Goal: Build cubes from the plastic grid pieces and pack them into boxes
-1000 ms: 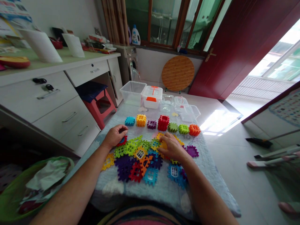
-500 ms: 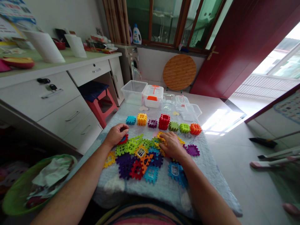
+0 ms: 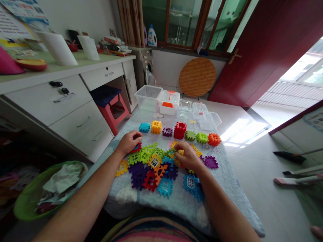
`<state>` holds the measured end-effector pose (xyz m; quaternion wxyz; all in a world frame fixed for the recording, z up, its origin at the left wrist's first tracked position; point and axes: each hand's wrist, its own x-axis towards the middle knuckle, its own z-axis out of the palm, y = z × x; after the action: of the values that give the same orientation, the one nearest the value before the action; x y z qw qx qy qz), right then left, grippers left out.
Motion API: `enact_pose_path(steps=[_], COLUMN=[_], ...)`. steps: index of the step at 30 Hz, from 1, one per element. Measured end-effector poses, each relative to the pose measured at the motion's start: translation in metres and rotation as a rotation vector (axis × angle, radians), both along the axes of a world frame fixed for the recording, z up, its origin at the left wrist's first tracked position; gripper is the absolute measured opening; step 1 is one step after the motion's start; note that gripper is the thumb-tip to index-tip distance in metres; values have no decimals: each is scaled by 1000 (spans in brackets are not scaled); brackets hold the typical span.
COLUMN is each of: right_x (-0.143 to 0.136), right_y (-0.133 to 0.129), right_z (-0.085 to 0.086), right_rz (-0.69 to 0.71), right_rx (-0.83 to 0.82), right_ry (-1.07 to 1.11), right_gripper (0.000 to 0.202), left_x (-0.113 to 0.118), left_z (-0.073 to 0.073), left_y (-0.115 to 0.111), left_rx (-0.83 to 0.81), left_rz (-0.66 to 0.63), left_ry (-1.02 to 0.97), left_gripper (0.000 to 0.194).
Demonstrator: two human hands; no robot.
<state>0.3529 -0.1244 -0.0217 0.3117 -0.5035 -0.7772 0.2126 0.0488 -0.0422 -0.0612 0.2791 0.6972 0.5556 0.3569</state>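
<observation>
Flat plastic interlocking building panels are spread over the table in front of me. My left hand (image 3: 129, 143) is closed, thumb and fingers together, just above a red panel (image 3: 136, 148); what it pinches, if anything, is hidden. My right hand (image 3: 188, 155) bends over the pile, its fingers closed at the edge of an olive-green panel (image 3: 171, 152). Between my hands lie light-green panels (image 3: 144, 155), a yellow window panel (image 3: 154, 161), dark-purple panels (image 3: 138, 174) and a red panel (image 3: 150, 180). Blue panels (image 3: 165, 187) lie nearer me.
Behind the pile stands a row of assembled cubes, among them a yellow cube (image 3: 156, 127), a tall red block (image 3: 180, 130) and an orange cube (image 3: 214, 139). Clear plastic boxes (image 3: 148, 97) stand at the far edge. A green basket (image 3: 22, 205) is low on the left.
The view has shifted slightly, moving everything rightward. My right hand has curled its fingers, and an olive-green panel now shows at its fingertips. My left hand keeps its place by the red panel.
</observation>
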Motion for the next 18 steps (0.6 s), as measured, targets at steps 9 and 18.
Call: enact_pose_path(steps=[9,18], right_x=[8,13], right_y=[1,-1], right_z=[-3,-3], right_rz=[-167,-15], right_rx=[244,64], right_ry=[-69,-154], right_gripper=[5,15], left_x=[1,57], left_z=[25,59], left_y=[3,-28], left_rx=[39,56], left_rz=[-115,-512], left_ry=[182,501], left_gripper=[27,24])
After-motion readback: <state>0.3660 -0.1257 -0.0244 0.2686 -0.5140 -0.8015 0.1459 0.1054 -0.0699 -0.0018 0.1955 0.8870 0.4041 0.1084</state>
